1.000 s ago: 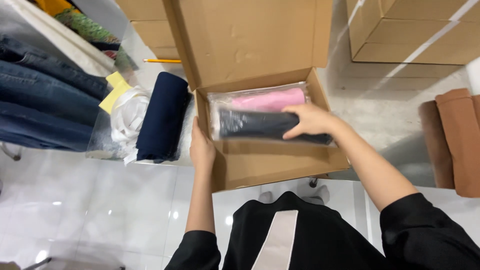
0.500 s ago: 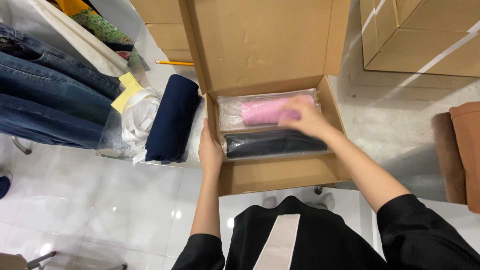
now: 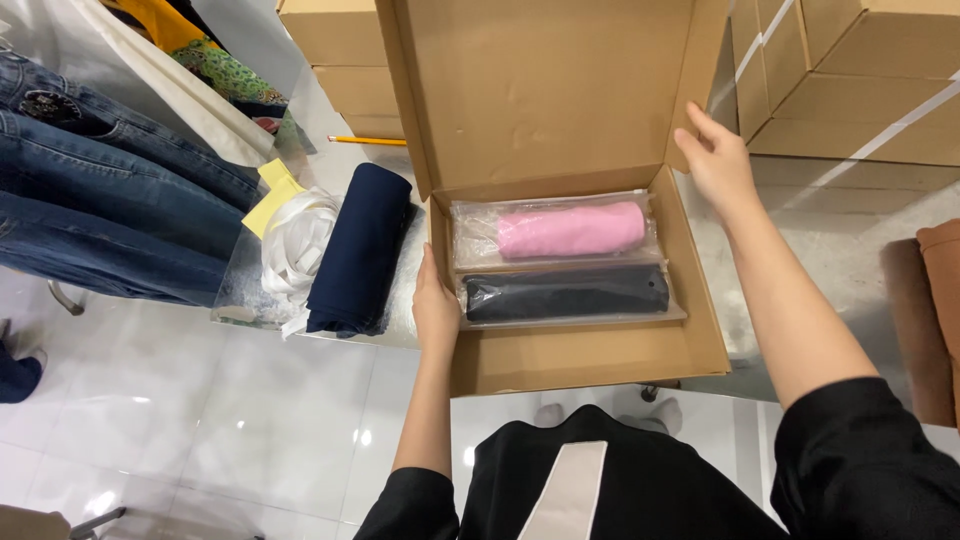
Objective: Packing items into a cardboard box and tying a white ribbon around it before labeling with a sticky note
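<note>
- Open brown cardboard box (image 3: 600, 355): clear-wrapped pink roll (image 3: 570, 230) at 12, black roll (image 3: 565, 293) at 6.
- Left hand (image 3: 436, 305) gripping box's 9 o'clock wall.
- Right hand (image 3: 715, 160), fingers loosely curled, on raised lid's (image 3: 550, 90) 3 o'clock edge.

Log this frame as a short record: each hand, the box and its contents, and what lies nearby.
left hand: grips the left wall of the cardboard box
right hand: on the right edge of the raised lid
box contents: pink roll behind, dark roll in front, each in clear wrap, side by side
left of box: navy folded cloth, white tape, jeans
behind: pencil, stacked cartons
</note>
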